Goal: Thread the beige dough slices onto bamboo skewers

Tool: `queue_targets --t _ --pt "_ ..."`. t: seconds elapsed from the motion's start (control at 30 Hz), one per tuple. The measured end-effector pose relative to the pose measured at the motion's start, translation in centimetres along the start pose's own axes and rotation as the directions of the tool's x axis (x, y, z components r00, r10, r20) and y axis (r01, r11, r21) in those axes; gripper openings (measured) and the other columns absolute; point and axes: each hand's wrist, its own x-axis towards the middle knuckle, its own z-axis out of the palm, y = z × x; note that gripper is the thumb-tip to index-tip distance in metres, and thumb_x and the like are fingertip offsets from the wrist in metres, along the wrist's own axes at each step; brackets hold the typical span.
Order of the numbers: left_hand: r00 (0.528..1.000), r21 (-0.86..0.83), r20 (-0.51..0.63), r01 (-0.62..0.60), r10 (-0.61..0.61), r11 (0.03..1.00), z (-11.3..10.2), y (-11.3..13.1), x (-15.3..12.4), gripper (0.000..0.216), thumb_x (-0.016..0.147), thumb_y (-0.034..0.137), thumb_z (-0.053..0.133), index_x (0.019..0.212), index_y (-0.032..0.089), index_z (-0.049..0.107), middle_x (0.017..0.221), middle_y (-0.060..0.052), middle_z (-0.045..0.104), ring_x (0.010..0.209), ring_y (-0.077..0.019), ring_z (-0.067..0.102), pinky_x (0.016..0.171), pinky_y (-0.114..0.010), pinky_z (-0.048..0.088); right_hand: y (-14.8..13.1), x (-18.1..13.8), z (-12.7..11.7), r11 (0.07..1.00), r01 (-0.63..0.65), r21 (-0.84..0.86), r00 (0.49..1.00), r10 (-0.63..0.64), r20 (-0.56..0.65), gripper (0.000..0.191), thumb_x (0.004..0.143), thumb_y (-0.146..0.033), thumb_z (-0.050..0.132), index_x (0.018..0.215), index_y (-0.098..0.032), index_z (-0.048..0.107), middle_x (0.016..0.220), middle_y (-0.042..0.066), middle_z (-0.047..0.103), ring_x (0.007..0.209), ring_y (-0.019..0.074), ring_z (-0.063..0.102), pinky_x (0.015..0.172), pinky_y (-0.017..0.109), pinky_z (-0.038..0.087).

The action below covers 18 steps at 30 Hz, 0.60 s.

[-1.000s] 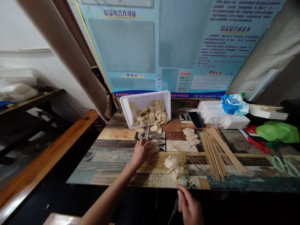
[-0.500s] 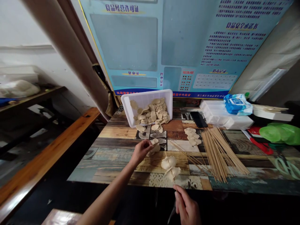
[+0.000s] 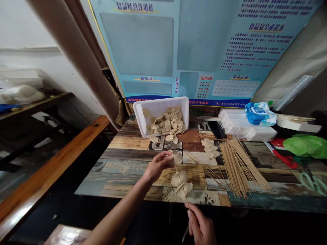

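Observation:
My right hand [image 3: 200, 223] is closed round the lower end of a thin wooden skewer [image 3: 187, 201] at the table's front edge. Pale, flat slices [image 3: 182, 183] are threaded on the skewer above that hand. My left hand [image 3: 160, 165] pinches one more pale round slice [image 3: 178, 158] close to the skewer's upper tip; whether the tip has pierced it I cannot tell. Behind the left hand lie other slices, partly hidden by it. A white plastic tub [image 3: 136, 117], tipped towards me, holds many such slices, and a few lie on the table at its lip.
A large bundle of bare skewers [image 3: 240, 168] lies to the right, with several loose ones beside it. Threaded slices [image 3: 210, 148] lie near a black phone [image 3: 216, 130]. Farther right are white packs [image 3: 233, 124], a blue wipes pack [image 3: 260, 114], a green bag [image 3: 305, 145] and scissors [image 3: 313, 182].
My left hand has lifted a slice from the table and moved it right to the skewer's tip. My right hand has shifted the skewer slightly left.

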Motion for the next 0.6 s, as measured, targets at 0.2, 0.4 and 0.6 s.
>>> queue_targets --t 0.2,0.4,0.6 --pt "0.999 0.066 0.028 -0.02 0.019 0.998 0.3 0.0 -0.6 0.036 0.063 0.037 0.082 0.084 0.014 0.064 0.077 -0.001 0.065 0.07 -0.0113 0.06 0.071 -0.028 0.055 0.3 0.1 -0.2 1.0 -0.021 0.019 0.999 0.021 -0.024 0.049 0.088 -0.055 0.045 0.101 -0.016 0.072 0.041 -0.003 0.049 0.034 0.0097 0.044 0.041 0.018 0.041" --pt "1.0 -0.024 0.005 0.004 -0.004 1.0 0.7 -0.4 -0.7 0.037 0.062 0.034 0.083 0.086 0.015 0.063 0.077 0.0 0.066 0.068 -0.0115 0.062 0.066 -0.027 0.057 0.7 0.3 -0.1 1.0 0.006 -0.024 0.999 -0.007 -0.04 0.048 0.089 -0.055 0.045 0.1 -0.018 0.074 0.04 -0.003 0.046 0.036 0.0103 0.047 0.044 0.018 0.045" --pt "0.978 -0.217 0.051 0.207 -0.201 0.954 0.8 -0.6 -0.3 0.041 0.053 0.02 0.087 0.085 0.013 0.063 0.074 -0.002 0.068 0.063 -0.0139 0.067 0.059 -0.025 0.059 1.7 0.3 -0.6 0.995 0.088 -0.039 0.995 -0.089 -0.041 0.044 0.089 -0.05 0.047 0.105 -0.019 0.073 0.058 0.004 0.066 0.039 0.0098 0.052 0.046 0.017 0.048"
